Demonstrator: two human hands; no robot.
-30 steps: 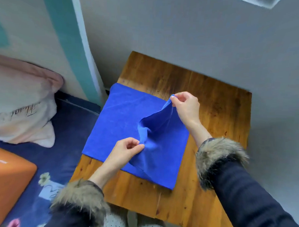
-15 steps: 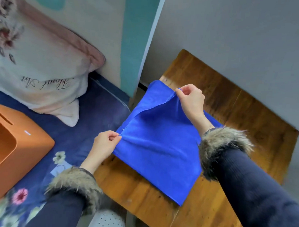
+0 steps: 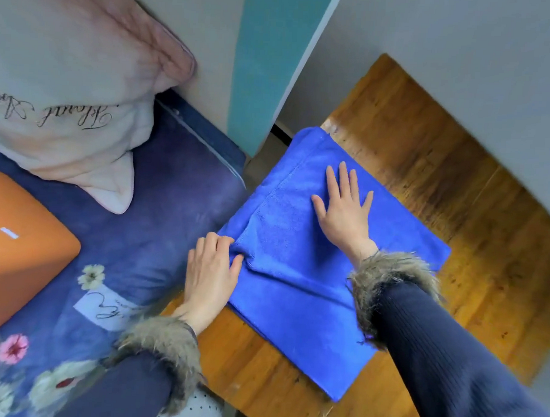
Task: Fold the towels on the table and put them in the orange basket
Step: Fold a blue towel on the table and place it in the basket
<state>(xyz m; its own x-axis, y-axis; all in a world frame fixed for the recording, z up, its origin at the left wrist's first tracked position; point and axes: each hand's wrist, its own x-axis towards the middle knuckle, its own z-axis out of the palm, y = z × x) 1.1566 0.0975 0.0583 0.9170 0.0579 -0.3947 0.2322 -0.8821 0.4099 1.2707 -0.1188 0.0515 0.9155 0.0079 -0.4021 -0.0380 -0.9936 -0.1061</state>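
Left hand (image 3: 212, 270): grip pinches the near-left edge of the blue towel (image 3: 298, 288), thumb on top. Towel: folded once, flat on the bench (image 3: 426, 170), long axis running away from that grip. Right hand (image 3: 344, 211): fingers spread, pressing beyond. Orange basket (image 3: 23, 247): well left, nearer the left hand

Blue towel (image 3: 299, 272) folded double, laid flat at frame centre, left edge overhanging wooden table (image 3: 427, 145). Orange basket (image 3: 19, 260) seen at left edge, well apart from towel.
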